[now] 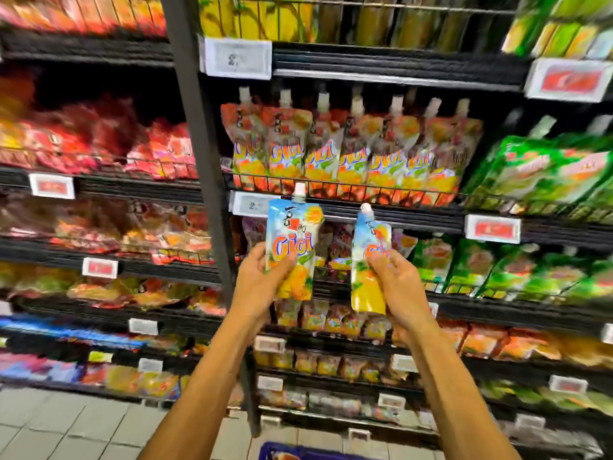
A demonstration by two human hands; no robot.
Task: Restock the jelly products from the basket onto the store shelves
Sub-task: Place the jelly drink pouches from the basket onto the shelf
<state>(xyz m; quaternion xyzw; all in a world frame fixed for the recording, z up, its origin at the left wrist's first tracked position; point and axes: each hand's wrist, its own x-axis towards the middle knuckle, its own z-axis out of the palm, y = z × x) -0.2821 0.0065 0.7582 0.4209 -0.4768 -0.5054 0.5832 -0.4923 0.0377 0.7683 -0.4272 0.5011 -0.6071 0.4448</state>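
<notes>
Hands raised before store shelves, each grasping one spouted jelly pouch, spout up. The left hand (262, 280) curls round the lower part of a blue-and-orange pouch (292, 234). The right hand (398, 283) grips a second pouch (370, 235) near it. Both pouches are held just below a wire-fronted shelf (365, 190) lined with a row of similar pouches (351, 151). A blue basket (275, 450) shows at the bottom edge.

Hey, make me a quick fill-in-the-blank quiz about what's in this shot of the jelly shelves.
The left hand grips one pouch, the right hand a second pouch, caps pointing ____.
Both caps are ____.
The packs right of the orange pouch row are ____.
The basket below is ____.
Missing words: up, white, green, blue.
</notes>
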